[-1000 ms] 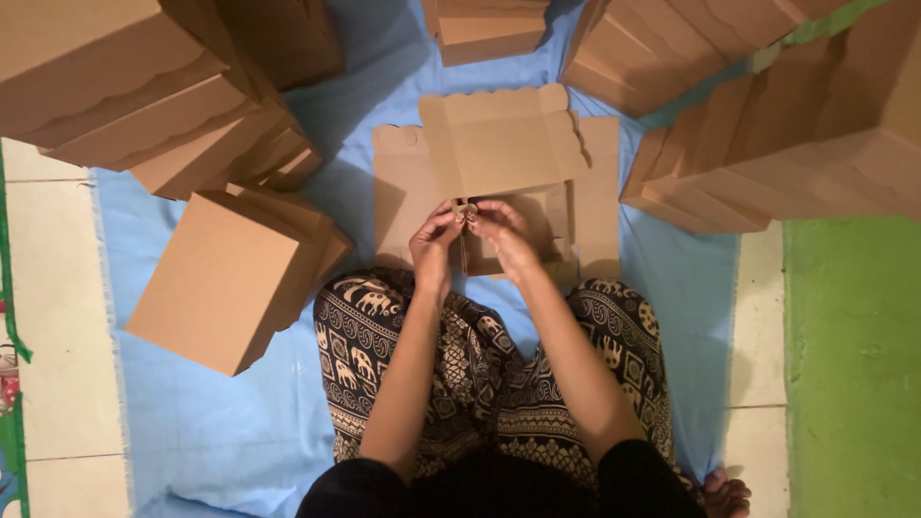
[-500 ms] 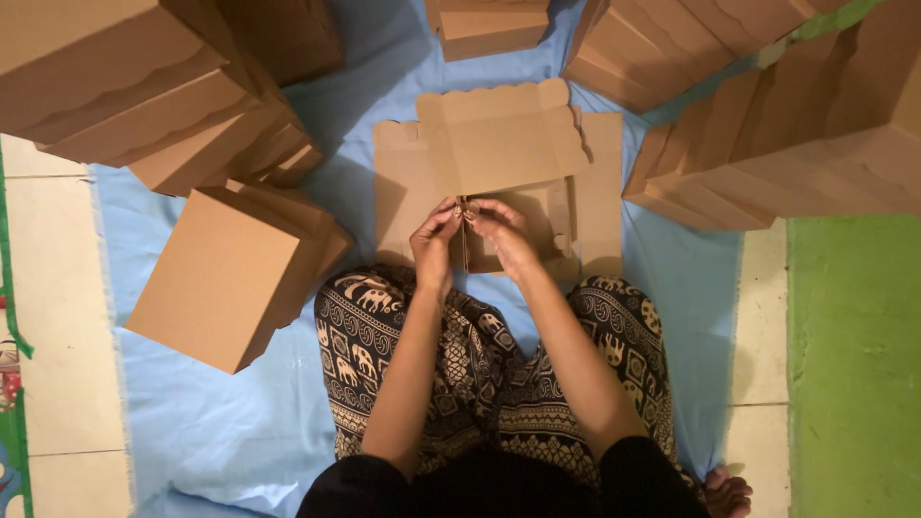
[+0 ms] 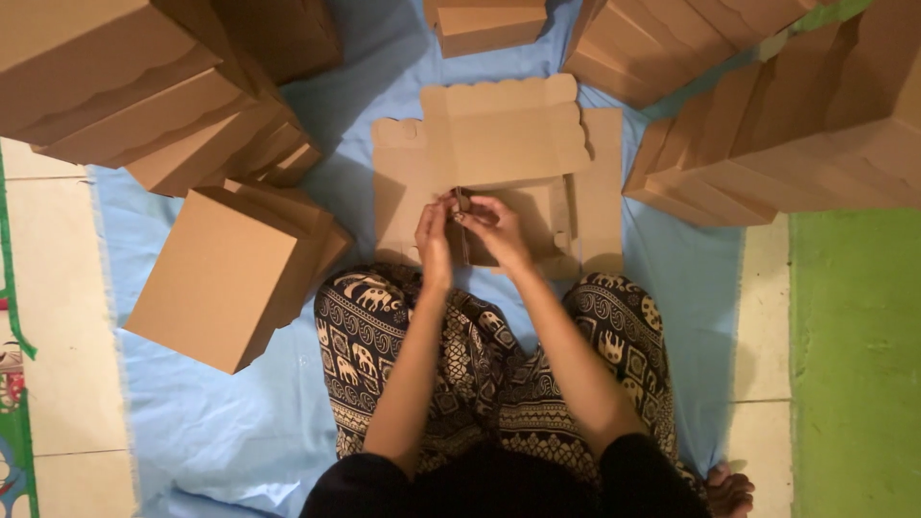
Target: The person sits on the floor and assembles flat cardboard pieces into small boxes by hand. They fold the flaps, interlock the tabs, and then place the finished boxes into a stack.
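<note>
A flat, partly folded brown cardboard box [image 3: 499,144] lies on the blue sheet [image 3: 221,432] in front of my crossed legs. Its scalloped lid panel stands folded up at the far side. Both hands meet at an upright side flap [image 3: 461,206] near the box's middle. My left hand [image 3: 434,240] pinches the flap from the left. From the right, my right hand [image 3: 494,230] grips the same flap, fingers curled over it.
Folded brown boxes are stacked at the upper left [image 3: 144,86], the left [image 3: 230,273], the top [image 3: 484,24] and the right [image 3: 767,115]. A green mat [image 3: 859,364] lies at the right, with pale floor tiles [image 3: 48,288] at the left.
Both hands stay on the flap and have shifted only slightly; the box panels look about the same.
</note>
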